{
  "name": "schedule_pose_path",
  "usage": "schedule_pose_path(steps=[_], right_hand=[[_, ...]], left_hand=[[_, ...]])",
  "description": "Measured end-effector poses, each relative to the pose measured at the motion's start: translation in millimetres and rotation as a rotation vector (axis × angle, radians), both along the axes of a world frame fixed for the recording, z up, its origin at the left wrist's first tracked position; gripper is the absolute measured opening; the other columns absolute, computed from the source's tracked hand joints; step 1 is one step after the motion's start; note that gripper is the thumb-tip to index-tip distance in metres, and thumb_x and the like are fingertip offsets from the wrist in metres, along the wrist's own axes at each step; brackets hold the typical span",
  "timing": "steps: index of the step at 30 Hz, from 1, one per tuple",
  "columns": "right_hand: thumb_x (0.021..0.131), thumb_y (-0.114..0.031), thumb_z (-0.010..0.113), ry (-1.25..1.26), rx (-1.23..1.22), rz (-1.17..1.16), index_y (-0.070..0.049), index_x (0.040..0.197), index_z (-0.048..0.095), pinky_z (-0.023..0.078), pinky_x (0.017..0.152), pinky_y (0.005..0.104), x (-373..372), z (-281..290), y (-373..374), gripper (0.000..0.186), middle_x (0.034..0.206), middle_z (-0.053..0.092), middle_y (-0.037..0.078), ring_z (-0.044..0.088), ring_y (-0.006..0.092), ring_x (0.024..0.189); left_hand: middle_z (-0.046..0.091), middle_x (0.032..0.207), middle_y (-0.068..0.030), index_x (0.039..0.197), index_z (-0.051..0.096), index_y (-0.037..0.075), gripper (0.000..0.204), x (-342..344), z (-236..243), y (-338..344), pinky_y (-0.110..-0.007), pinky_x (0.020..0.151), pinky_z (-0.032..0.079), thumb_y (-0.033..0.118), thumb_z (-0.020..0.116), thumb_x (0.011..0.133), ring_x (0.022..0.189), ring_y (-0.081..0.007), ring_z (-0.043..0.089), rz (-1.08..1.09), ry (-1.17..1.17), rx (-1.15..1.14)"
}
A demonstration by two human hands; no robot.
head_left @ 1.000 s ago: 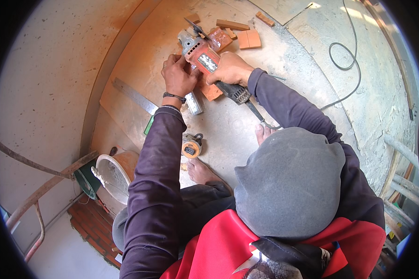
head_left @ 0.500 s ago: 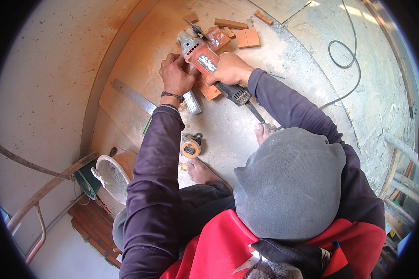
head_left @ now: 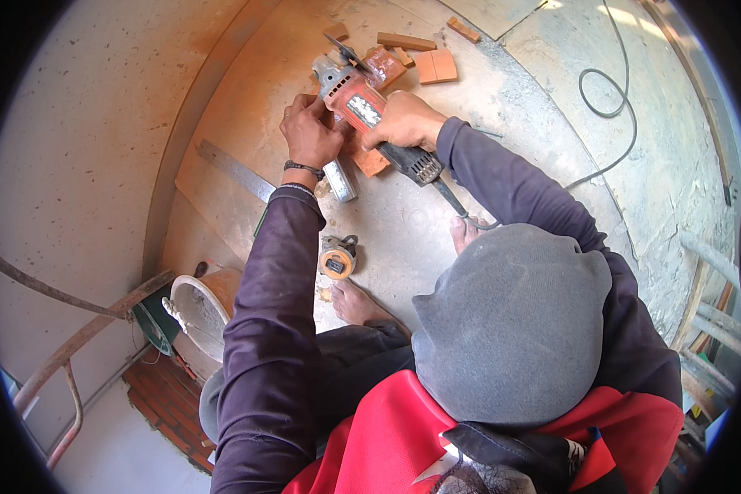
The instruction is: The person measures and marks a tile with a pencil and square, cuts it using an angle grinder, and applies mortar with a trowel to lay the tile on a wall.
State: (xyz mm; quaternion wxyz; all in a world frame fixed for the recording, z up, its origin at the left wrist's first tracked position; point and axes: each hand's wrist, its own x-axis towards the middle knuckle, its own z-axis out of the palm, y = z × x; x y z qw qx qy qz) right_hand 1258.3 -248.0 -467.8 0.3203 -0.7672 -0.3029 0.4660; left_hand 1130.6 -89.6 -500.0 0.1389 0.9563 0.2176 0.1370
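My right hand [head_left: 407, 122] is wrapped round the red body of an angle grinder [head_left: 354, 97], just ahead of its black rear handle. The grinder's disc [head_left: 347, 54] points away from me, over a reddish-orange brick piece [head_left: 382, 67]. My left hand [head_left: 311, 136] is closed beside the grinder's metal head; its fingertips are partly hidden, so what they grip cannot be made out. Under the grinder lies another orange piece [head_left: 370, 159], with a silver metal bar [head_left: 339, 181] next to it, close to my left wrist.
Several cut orange pieces [head_left: 436, 66] lie at the far side. A steel ruler [head_left: 235, 171] rests left of my forearm. A small grey-and-orange round object [head_left: 337, 258] sits by my foot. A bucket [head_left: 191, 309] and rusty rail [head_left: 74, 337] stand left; a cord [head_left: 630, 123] loops at right.
Almost nothing differs. Both hands and the grinder hold the same place; the whole view has shifted by a very small amount.
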Motion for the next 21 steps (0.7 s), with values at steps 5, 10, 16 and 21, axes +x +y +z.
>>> schedule_pose_path(steps=[5, 10, 16, 21], right_hand=[[0.056, -0.037, 0.084, -0.021, -0.026, 0.011, 0.008, 0.083, 0.07, 0.054, 0.07, 0.0337, 1.3, 1.3, 1.3, 0.055, 0.087, 0.07, 0.022, 0.069, 0.0279, 0.076], [0.056, -0.037, 0.084, 0.017, -0.004, -0.008, 0.008, 0.083, 0.07, 0.054, 0.07, 0.0338, 1.0, -1.7, -0.1, 0.055, 0.088, 0.07, 0.022, 0.069, 0.0277, 0.076], [0.058, -0.032, 0.083, -0.004, 0.019, -0.025, 0.01, 0.08, 0.068, 0.052, 0.064, 0.034, -1.6, -0.2, -4.3, 0.05, 0.079, 0.069, 0.02, 0.066, 0.0256, 0.068], [0.059, -0.03, 0.083, 0.015, 0.047, -0.04, 0.011, 0.078, 0.067, 0.052, 0.062, 0.0344, -3.0, 6.6, -9.8, 0.048, 0.075, 0.068, 0.02, 0.065, 0.0256, 0.064]], left_hand=[[0.061, 0.097, -0.0133, 0.076, 0.069, 0.0, 0.037, 1.0, 0.2, -0.9, -0.044, 0.084, 0.046, 0.034, 0.08, 0.068, 0.095, -0.0331, 0.059, 0.001, 0.019, -0.002], [0.062, 0.099, -0.0132, 0.075, 0.069, 0.001, 0.034, 1.0, 0.5, -0.6, -0.044, 0.084, 0.046, 0.033, 0.08, 0.069, 0.096, -0.033, 0.058, -0.005, 0.0, -0.002], [0.062, 0.101, -0.0103, 0.086, 0.072, 0.007, 0.033, 0.5, 0.3, 2.5, -0.046, 0.086, 0.044, 0.035, 0.077, 0.071, 0.098, -0.0322, 0.057, 0.001, 0.044, -0.02], [0.062, 0.1, -0.0123, 0.078, 0.071, 0.004, 0.029, 1.3, 1.5, 0.3, -0.045, 0.086, 0.045, 0.031, 0.079, 0.07, 0.099, -0.0329, 0.058, 0.003, 0.027, -0.012]])
